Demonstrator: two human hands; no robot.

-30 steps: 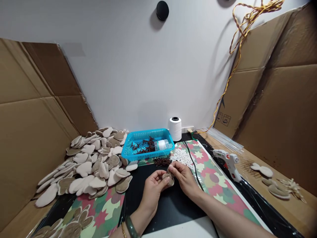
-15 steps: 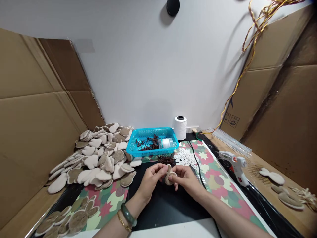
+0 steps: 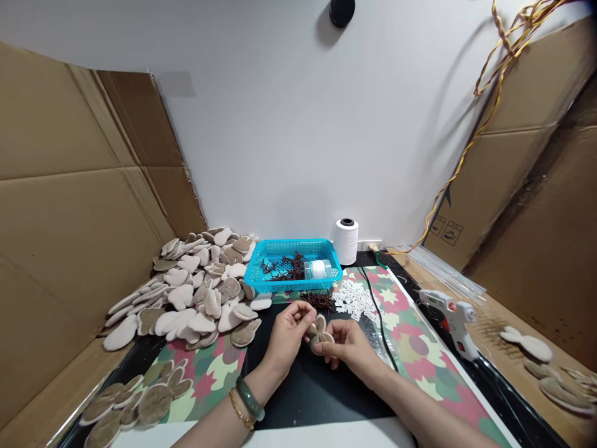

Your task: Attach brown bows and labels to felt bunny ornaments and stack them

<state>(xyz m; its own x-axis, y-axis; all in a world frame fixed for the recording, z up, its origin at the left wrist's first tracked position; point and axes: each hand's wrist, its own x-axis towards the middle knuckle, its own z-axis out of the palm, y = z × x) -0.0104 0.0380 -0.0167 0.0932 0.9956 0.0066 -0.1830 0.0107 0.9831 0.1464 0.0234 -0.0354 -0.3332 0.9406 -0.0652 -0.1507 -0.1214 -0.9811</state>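
A small brown plush piece with pale edges and rounded, ear-like lobes (image 3: pixel 320 336) is between my two hands, above the black mat (image 3: pixel 298 398). My right hand (image 3: pixel 351 346) pinches its lower right side between thumb and fingers. At its upper left, my left hand (image 3: pixel 290 336) is closed, thumb against forefinger, with the fingertips at the piece's edge. Whether a smaller thing sits in that left pinch is hidden. Just beyond my hands lie a heap of dark brown twisted bits (image 3: pixel 317 301) and a pile of small white pieces (image 3: pixel 353 300).
A large heap of cream and brown plush shapes (image 3: pixel 186 298) lies left, with joined brown ones (image 3: pixel 156 404) nearer. Behind stand a blue basket (image 3: pixel 293 286) and a white thread cone (image 3: pixel 346 242). A glue gun (image 3: pixel 454 320) lies right. Cardboard walls (image 3: pixel 69 236) flank the table.
The view has shifted slightly, so the scene sits further right. My left fingertips have moved from the top of the plush piece to its left side, and its upper lobe shows more.
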